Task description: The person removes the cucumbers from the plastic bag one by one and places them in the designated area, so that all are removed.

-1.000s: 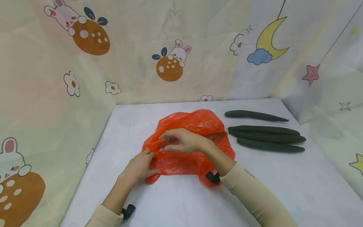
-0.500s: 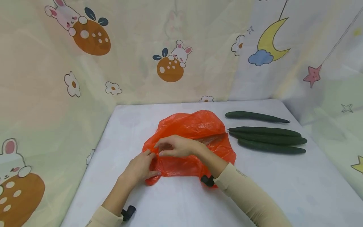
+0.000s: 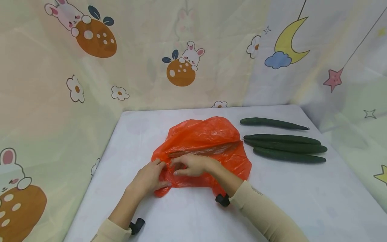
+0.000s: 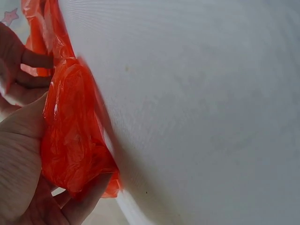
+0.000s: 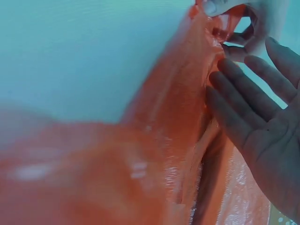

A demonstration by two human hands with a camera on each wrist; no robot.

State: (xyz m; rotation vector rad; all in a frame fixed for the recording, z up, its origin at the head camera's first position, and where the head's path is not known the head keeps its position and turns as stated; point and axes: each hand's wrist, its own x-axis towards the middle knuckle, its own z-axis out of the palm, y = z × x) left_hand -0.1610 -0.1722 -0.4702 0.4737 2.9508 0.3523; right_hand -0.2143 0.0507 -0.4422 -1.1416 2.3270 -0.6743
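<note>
A crumpled red plastic bag [image 3: 205, 131] lies mid-table, and a long dark shape [image 3: 211, 150] shows in it. My left hand [image 3: 148, 178] holds the bag's left end, with bunched plastic [image 4: 70, 131] between thumb and fingers in the left wrist view. Over the bag's near side is my right hand [image 3: 191, 165], its fingers loosely bent in the head view. From the right wrist, that hand [image 5: 267, 117] appears with extended fingers against the plastic, close beside the left hand [image 5: 258, 33].
Several dark green cucumbers lie on the right: one [image 3: 272, 123] at the back and a group [image 3: 284, 146] closer in. The table [image 3: 187, 215] has a white cover. A printed cloth [image 3: 145, 40] hangs behind and at the sides.
My right hand has come down across the bag toward its near edge, uncovering more of the long dark shape. The left hand keeps its hold at the left end.
</note>
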